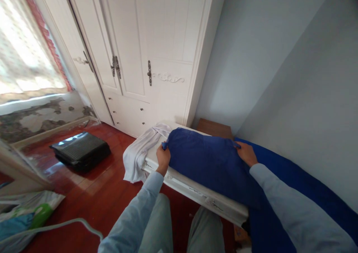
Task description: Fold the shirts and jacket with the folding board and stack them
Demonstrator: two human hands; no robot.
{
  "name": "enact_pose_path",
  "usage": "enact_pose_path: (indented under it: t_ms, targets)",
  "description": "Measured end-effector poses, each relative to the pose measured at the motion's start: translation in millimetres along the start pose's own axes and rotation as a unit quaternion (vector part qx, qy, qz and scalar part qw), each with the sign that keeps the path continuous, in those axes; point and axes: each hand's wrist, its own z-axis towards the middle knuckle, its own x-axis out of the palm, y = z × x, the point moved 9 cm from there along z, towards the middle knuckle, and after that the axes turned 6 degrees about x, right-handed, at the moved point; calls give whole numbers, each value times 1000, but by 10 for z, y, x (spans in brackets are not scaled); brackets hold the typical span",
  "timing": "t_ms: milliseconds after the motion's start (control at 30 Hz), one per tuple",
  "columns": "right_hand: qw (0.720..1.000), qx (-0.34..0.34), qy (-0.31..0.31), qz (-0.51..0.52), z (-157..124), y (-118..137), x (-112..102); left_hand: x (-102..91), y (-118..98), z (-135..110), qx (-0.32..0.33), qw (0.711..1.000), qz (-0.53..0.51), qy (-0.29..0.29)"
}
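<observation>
A dark blue cloth (207, 159) lies spread over the top of a white table (195, 191); whether it is a garment I cannot tell. My left hand (163, 158) pinches its left corner, and a small bit of blue sticks out above the fingers. At the far right corner, my right hand (246, 153) grips the same cloth between thumb and fingers. Its near right part droops past the table's edge. Beside my left hand a crumpled white cloth (137, 156) hangs over the table's left end.
Behind the table stands a white wardrobe (167, 40). More blue fabric (302, 178) stretches along the right wall. A brown box (214, 128) sits behind the table. On the red floor (95, 197) are a black case (81, 150), a plastic bag (41, 208) and a pale hose (69, 221).
</observation>
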Motion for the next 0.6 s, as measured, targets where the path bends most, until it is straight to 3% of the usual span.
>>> enact_pose_path:
  t_ms: [100,200,433,600]
  targets:
    - [985,-151,1,-86,-406,232,-43,185,-267,-261,115,992,6,44]
    - [960,-218,-5,-176,-761,345,-90,379,-457,-562,181,980,1,85]
    - [937,-217,-48,-270,-1181,653,-401,674,-710,-992,172,977,-12,123]
    - [926,-211,-85,-301,-1529,710,-785,764,-784,-1149,166,976,-34,133]
